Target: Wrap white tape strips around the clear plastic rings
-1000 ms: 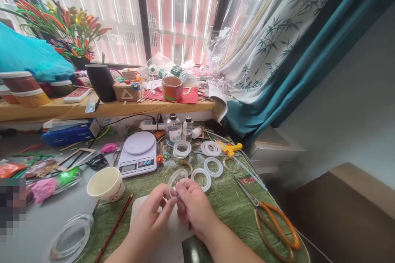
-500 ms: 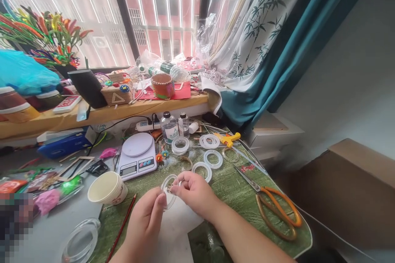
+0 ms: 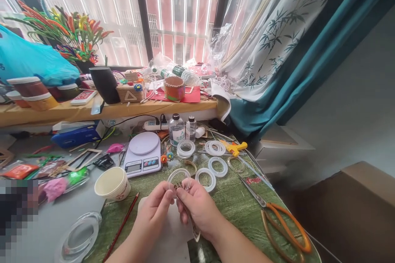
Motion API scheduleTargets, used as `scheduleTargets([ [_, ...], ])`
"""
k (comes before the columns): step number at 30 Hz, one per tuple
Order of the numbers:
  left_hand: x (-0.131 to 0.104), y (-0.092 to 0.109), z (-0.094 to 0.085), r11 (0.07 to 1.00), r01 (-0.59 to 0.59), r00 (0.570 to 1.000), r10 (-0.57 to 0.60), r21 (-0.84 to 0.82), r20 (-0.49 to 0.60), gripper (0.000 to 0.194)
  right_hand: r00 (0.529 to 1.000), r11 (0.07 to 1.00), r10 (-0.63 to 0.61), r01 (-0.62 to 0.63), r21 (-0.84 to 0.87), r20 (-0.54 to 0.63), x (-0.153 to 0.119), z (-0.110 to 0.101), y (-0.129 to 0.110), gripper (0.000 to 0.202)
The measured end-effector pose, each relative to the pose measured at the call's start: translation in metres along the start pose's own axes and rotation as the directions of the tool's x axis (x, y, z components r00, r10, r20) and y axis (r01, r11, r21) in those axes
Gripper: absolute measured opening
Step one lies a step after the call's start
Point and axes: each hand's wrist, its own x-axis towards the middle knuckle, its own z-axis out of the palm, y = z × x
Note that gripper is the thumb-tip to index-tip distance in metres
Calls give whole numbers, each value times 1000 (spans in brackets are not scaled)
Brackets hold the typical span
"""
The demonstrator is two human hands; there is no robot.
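A clear ring (image 3: 179,171) is pinched at its left side between the thumb and fingers of my left hand (image 3: 157,205). My right hand (image 3: 196,205) meets it at the ring's near edge, closed on a thin patterned strip (image 3: 195,231) that hangs below the fingers. Dark markings show at the ring between the fingertips. Just beyond my hands lie white rings (image 3: 205,179), a brownish curved piece (image 3: 191,167) and further rings (image 3: 217,166).
A paper cup (image 3: 112,183), a red pencil (image 3: 123,224) and a white scale (image 3: 142,154) are on the left. Orange-handled scissors (image 3: 284,226) and a yellow glue gun (image 3: 234,148) lie right. Bottles (image 3: 177,129) stand behind.
The view has shifted, so the scene sits further right. The ring has turned to lie flatter, my hands have come closer together, and the patterned strip now shows below my right hand.
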Motion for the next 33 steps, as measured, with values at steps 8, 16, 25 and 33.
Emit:
scheduleTargets([
  [8, -2, -2, -8, 974, -181, 983, 173, 136, 64, 39, 952, 967, 233, -248, 57, 200, -11, 6, -10, 47],
  [16, 1, -2, -14, 956, -205, 979, 196, 209, 60, 37, 957, 973, 231, -226, -49, 174, -11, 4, -7, 47],
  [25, -5, 8, -9, 995, 89, 994, -86, 44, -74, 53, 991, 945, 30, -71, -318, -133, 5, -12, -8, 44],
  [33, 9, 0, -16, 887, 324, 938, -347, -330, -12, 50, 988, 960, 147, -130, -248, 51, -4, -8, -16, 44],
])
